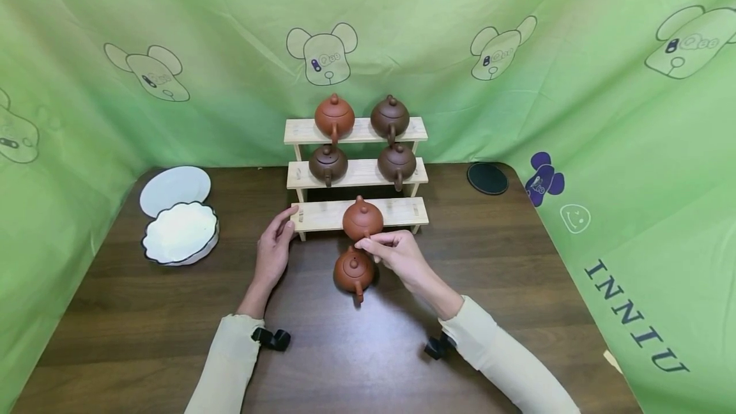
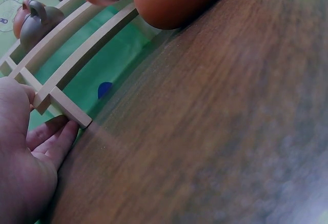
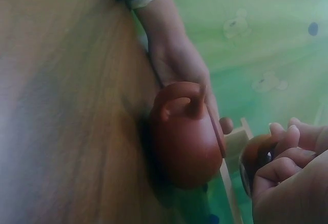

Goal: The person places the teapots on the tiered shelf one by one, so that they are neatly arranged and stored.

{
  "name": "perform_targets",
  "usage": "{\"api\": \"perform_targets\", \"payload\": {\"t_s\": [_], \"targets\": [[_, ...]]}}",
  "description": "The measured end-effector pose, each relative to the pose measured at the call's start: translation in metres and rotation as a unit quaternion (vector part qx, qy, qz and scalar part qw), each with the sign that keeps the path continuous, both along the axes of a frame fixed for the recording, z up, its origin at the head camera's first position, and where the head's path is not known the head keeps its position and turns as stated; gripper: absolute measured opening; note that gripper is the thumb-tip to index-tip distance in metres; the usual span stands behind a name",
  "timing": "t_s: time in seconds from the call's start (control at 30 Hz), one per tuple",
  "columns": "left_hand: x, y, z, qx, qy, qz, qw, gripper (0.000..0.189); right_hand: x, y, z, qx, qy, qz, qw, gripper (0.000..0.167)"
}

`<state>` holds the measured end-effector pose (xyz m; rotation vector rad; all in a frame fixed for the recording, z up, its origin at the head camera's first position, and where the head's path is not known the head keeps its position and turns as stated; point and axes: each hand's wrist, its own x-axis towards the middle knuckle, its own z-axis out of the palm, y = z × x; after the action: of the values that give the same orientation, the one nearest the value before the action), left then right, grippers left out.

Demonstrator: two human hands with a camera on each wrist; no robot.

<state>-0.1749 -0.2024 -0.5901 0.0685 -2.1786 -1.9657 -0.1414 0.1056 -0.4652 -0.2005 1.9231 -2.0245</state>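
My right hand (image 1: 399, 257) pinches the handle of a reddish clay teapot (image 1: 363, 217), which is over the front edge of the lowest tier of a wooden stepped stand (image 1: 322, 214). Part of that teapot's underside shows in the left wrist view, where it looks tilted. Just below it, a second reddish teapot (image 1: 352, 271) sits on the table, handle toward me; it appears large in the right wrist view. My left hand (image 1: 274, 251) touches the left end of the lowest tier, its fingers beside the stand's leg (image 2: 72, 108) in the left wrist view.
Two dark teapots (image 1: 328, 163) stand on the middle tier. The top tier bears an orange-red teapot (image 1: 335, 115) and a dark one (image 1: 390, 116). White scalloped dishes (image 1: 180, 234) and a white plate (image 1: 175, 189) lie at left, a black round coaster (image 1: 487, 178) at back right. Green cloth (image 1: 414, 30) surrounds the table.
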Motion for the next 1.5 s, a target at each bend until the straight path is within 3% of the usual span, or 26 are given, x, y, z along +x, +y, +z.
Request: {"api": "perform_targets", "payload": {"t_s": [0.13,0.3,0.93,1.5], "targets": [[0.001,0.0,0.0,0.002,0.0,-0.001,1.0,0.034,-0.005,-0.008,0.0,-0.009,-0.006,0.01,0.9999,0.022],[0.0,0.0,0.0,0.003,0.005,0.001,1.0,0.033,-0.011,-0.018,0.0,-0.017,-0.014,0.017,0.9996,0.018],[-0.001,0.0,-0.002,0.004,0.009,-0.002,0.9999,0.034,-0.031,-0.045,0.001,0.048,-0.003,0.032,0.9983,0.02],[-0.001,0.0,-0.003,-0.002,0.02,-0.001,0.9998,0.034,-0.042,-0.062,0.002,0.053,-0.004,0.047,0.9975,0.025]]}}
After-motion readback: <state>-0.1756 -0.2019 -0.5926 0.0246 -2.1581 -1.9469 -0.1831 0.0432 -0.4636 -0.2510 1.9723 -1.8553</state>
